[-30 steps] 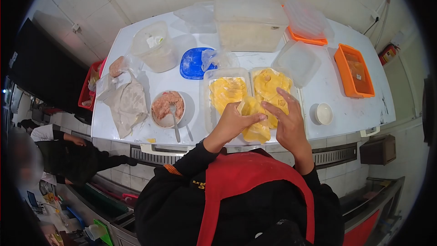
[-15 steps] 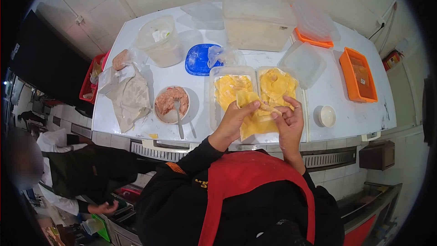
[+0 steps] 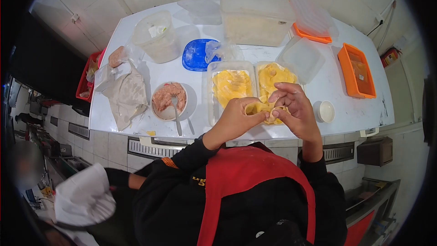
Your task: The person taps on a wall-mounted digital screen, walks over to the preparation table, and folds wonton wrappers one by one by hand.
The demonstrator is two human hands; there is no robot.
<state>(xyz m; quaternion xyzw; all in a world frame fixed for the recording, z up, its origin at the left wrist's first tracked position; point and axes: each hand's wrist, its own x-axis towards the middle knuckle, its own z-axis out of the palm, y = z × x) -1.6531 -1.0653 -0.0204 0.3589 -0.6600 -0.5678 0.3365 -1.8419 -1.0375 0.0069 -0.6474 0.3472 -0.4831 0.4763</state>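
Note:
Both hands close around a yellow dough wrapper, bent into a curl above the front of two clear containers. My left hand pinches its left side between thumb and fingers. At its other end my right hand pinches with thumb and forefinger, other fingers raised; whether filling lies inside is hidden. Yellow dough pieces lie in the left container, and more yellow dough in the right one. To the left sits a bowl of minced meat with a fork in it.
A small white bowl stands right of my hands; an orange tray is farther right. Behind are a blue lid, a large clear bin and a tall tub. A co-worker's white sleeve is close on my left.
The wrapper hung as an open sheet with a rolled upper part; now it is curled round, its ends brought together between my hands. The co-worker has moved nearer to my left side.

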